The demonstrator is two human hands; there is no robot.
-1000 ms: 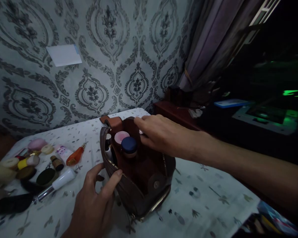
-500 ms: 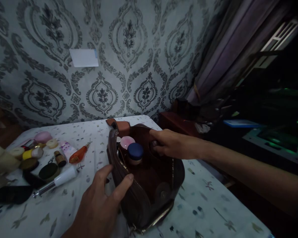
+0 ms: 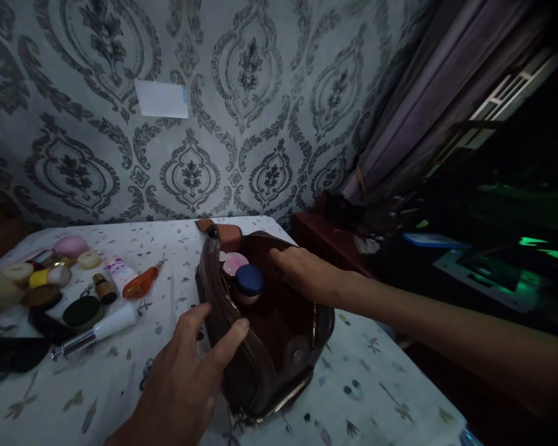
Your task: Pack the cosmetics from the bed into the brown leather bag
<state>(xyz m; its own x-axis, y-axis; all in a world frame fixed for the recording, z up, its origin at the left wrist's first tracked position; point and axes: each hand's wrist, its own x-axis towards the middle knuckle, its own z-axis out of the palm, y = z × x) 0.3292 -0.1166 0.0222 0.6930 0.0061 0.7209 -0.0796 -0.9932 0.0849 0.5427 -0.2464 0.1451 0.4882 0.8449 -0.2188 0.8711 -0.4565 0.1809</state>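
Bag (image 3: 248,378), brown and unzipped, stands on the cloth-covered table (image 3: 372,387), and we see a pink container (image 3: 235,262) and a blue-lidded jar (image 3: 249,282) inside it. We find the left hand (image 3: 181,365) at the bag's left side, thumb and forefinger spread well apart, thumb tip at the rim. We observe the right hand (image 3: 302,271) inside the bag's mouth, fingers curled; we cannot tell whether they hold anything. Left of the bag, we record an orange bottle (image 3: 140,284) and a white-handled brush (image 3: 115,322).

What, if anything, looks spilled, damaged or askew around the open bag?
Nothing looks clearly damaged. The orange container lies on its side left of the bag, among loose items, but no spill shows around it.
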